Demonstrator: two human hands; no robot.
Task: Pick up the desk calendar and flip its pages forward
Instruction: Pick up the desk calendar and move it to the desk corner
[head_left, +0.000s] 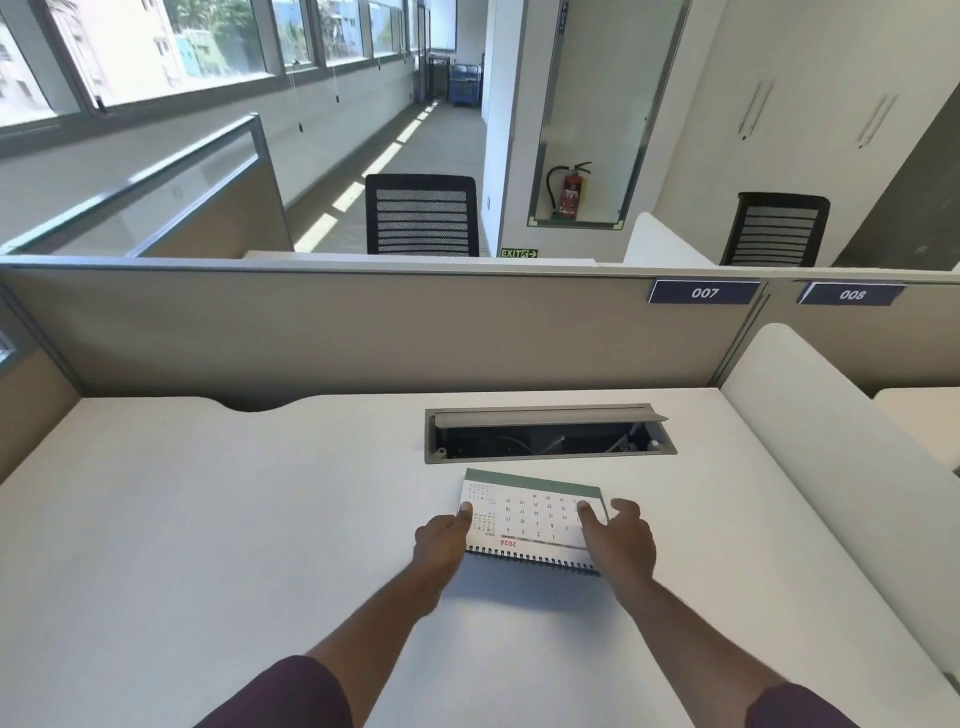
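The desk calendar (530, 519) is a white spiral-bound pad with a green far edge and a black coil along its near edge; its printed page faces away from me, upside down. It is just above the white desk (208, 519), casting a shadow beneath. My left hand (441, 540) grips its left edge, thumb on the page. My right hand (618, 540) holds the right edge, with one finger lying on the page and the other fingers spread beside it.
An open grey cable box (550, 434) is sunk into the desk just behind the calendar. A beige partition (363, 332) walls off the back of the desk, and a white curved divider (831, 441) bounds the right side.
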